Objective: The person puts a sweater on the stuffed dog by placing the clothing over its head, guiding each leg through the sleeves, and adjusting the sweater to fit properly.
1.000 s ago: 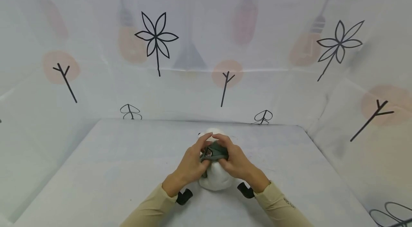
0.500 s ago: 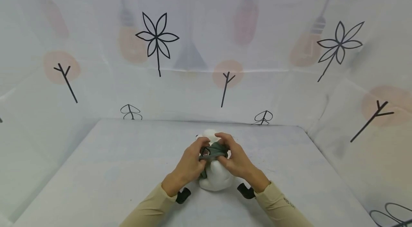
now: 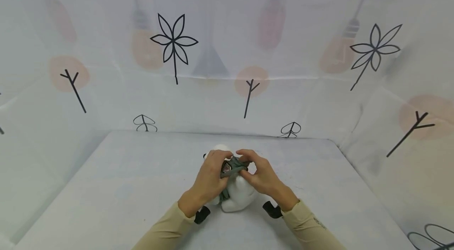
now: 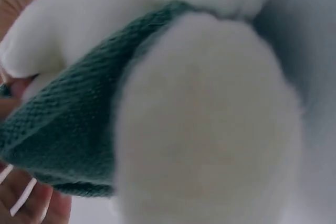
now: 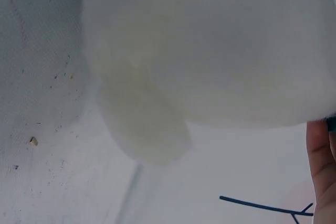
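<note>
A white plush toy (image 3: 242,194) sits on the table between the two hands, its head turned toward the left. Around its neck is a green knitted scarf (image 3: 235,165) with a small badge on it. My left hand (image 3: 207,177) grips the scarf on the left, thumb below and fingers above. On the other side my right hand (image 3: 264,174) pinches the scarf between thumb and fingers. The left wrist view has the scarf (image 4: 73,119) stretched behind a rounded white limb (image 4: 205,119). White plush (image 5: 220,51) fills much of the right wrist view, with right-hand fingers (image 5: 321,166) at its edge.
The white table (image 3: 124,187) ends at a patterned cloth backdrop (image 3: 213,104), with cloth at both sides as well. A black wrist mount sits under each wrist, left (image 3: 202,215) and right (image 3: 272,210). Small crumbs (image 5: 33,141) lie on the table.
The toy has turned and its head has shifted left, showing more of its body. The hands have moved slightly apart at the fingertips, both still holding the scarf.
</note>
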Tool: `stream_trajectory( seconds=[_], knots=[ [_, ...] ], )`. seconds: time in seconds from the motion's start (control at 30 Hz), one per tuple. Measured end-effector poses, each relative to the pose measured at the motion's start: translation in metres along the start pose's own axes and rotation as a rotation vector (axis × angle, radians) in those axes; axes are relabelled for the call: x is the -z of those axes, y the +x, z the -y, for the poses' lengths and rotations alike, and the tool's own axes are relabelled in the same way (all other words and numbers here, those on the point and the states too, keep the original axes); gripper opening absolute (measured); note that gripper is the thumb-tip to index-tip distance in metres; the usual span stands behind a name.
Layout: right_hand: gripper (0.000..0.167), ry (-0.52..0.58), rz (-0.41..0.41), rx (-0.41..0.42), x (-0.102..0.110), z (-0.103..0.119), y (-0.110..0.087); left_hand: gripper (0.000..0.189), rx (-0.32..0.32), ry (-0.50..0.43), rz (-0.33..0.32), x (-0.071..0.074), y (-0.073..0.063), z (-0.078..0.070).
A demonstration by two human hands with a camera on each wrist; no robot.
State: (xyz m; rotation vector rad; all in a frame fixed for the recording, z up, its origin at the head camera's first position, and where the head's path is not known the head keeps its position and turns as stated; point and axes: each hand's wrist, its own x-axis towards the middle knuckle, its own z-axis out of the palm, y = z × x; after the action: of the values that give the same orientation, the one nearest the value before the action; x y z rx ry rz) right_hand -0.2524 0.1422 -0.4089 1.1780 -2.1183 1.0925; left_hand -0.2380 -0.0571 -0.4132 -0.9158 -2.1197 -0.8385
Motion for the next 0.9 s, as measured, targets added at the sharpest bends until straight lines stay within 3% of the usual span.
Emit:
stream_trajectory(
  seconds=[0.13, 0.37, 0.53, 0.7, 0.8, 0.9],
  knots=[
    [0.056, 0.014, -0.013, 0.004, 0.003, 0.014, 0.006, 0.065, -0.028, -0.052, 0.057, 0.002, -0.001, -0.001],
    [0.051, 0.032, -0.011, 0.032, 0.009, 0.032, 0.013, 0.061, 0.042, -0.058, 0.057, 0.003, -0.002, 0.000],
    [0.045, 0.060, -0.015, 0.022, 0.009, 0.030, 0.012, 0.042, 0.023, -0.042, 0.003, 0.001, -0.001, 0.002],
    [0.031, 0.099, -0.010, 0.053, 0.009, 0.025, 0.011, 0.038, -0.005, 0.014, -0.054, -0.002, -0.003, 0.003],
    [0.027, 0.139, -0.007, 0.058, 0.008, 0.015, 0.008, 0.036, 0.012, 0.048, -0.035, -0.003, -0.004, 0.001],
    [0.020, 0.120, -0.014, -0.016, 0.007, 0.002, 0.003, 0.025, 0.049, 0.042, 0.037, -0.001, -0.004, -0.002]
  ],
)
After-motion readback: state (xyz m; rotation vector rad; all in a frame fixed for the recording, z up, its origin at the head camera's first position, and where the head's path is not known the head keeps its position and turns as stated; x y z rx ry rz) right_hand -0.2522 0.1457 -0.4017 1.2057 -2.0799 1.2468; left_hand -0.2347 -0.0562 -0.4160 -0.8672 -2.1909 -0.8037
